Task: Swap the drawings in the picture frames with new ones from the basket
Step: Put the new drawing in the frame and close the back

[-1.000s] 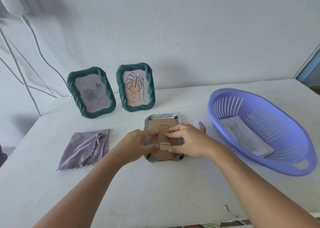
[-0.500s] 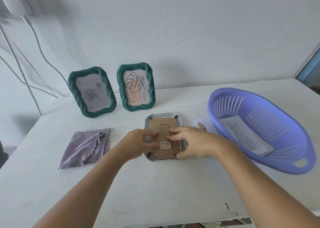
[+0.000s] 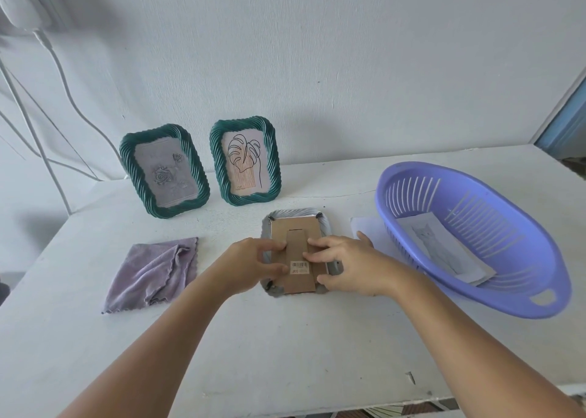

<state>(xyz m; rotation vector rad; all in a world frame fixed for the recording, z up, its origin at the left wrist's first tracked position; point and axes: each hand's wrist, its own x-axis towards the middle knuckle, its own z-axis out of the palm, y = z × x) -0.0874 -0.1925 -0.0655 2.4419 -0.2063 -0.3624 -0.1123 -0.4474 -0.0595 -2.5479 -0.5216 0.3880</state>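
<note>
A silver picture frame (image 3: pixel 298 213) lies face down in the middle of the table, its brown cardboard back (image 3: pixel 296 227) with a folded stand and a barcode sticker facing up. My left hand (image 3: pixel 245 265) grips the frame's left edge, thumb on the cardboard by the sticker. My right hand (image 3: pixel 348 263) holds the right side, fingers curled onto the back, one finger at the lower right corner. A purple basket (image 3: pixel 507 306) on the right holds a cat drawing (image 3: pixel 444 246) on top of other sheets. Two green frames stand at the back, one with a rose drawing (image 3: pixel 163 170) and one with a leaf drawing (image 3: pixel 244 160).
A loose white sheet (image 3: pixel 367 227) lies between the face-down frame and the basket. A crumpled lilac cloth (image 3: pixel 152 273) lies at the left. White cables (image 3: pixel 63 81) hang down the wall at the far left. The table's front edge runs just below my forearms.
Both hands stay on the face-down frame. The fingers of my right hand have shifted slightly toward the frame's lower right corner. Nothing else has moved.
</note>
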